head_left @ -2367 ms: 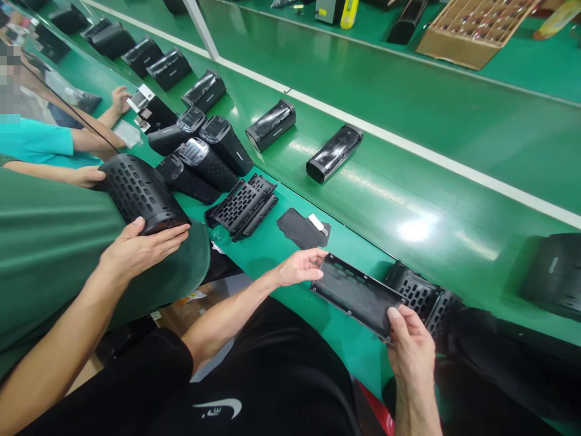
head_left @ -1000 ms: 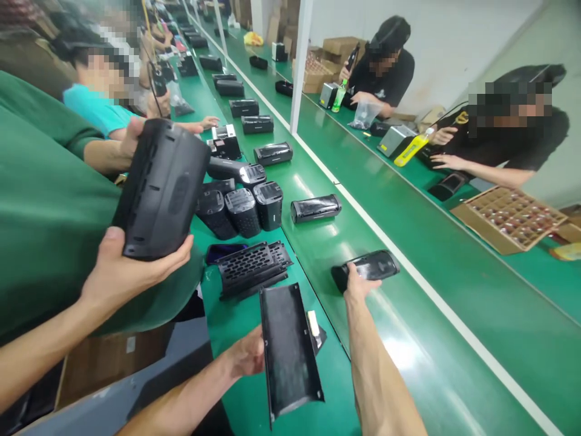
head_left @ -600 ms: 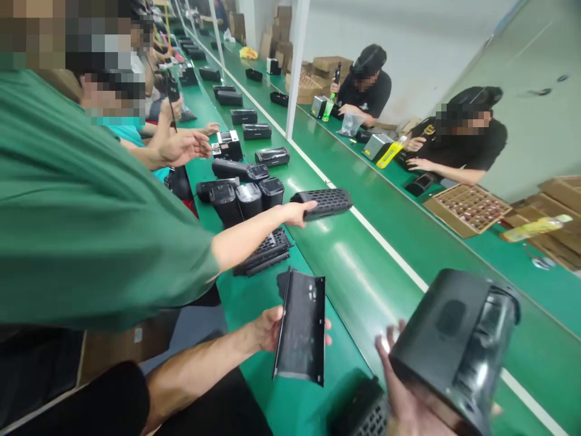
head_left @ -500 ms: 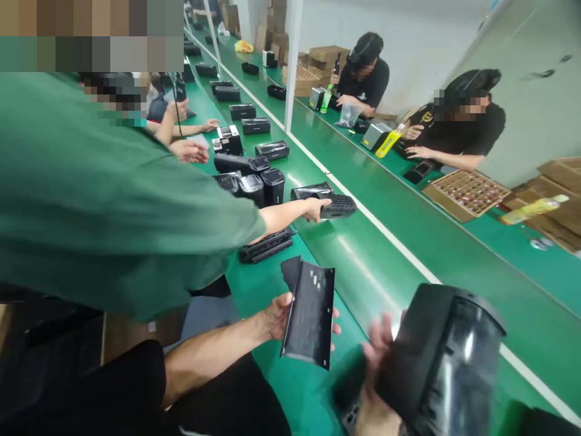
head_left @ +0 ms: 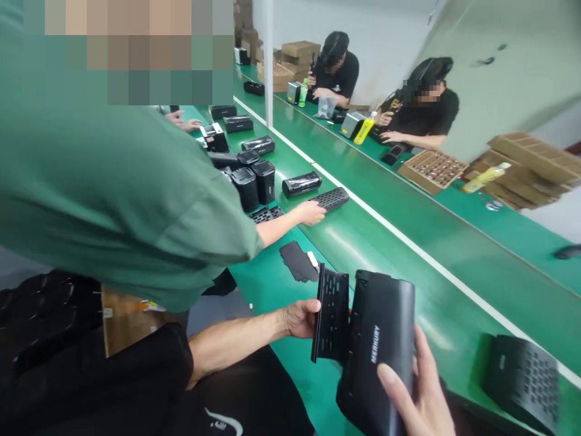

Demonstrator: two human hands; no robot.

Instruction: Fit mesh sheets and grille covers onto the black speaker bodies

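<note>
Right hand (head_left: 426,396) wrapped round black housing (head_left: 390,309), now swung in close to left hand (head_left: 303,318); was well apart, now logo (head_left: 375,344) faces up. Left hand pinches perforated panel (head_left: 333,318), just left of housing. Means both parts sit paired between hands; can't tell if edges touch.

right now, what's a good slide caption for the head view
Left hand holding a perforated black panel beside a black MERKURY casing held in the right hand.

Head cam, fwd + dn over nr bench (head_left: 258,278).
</note>
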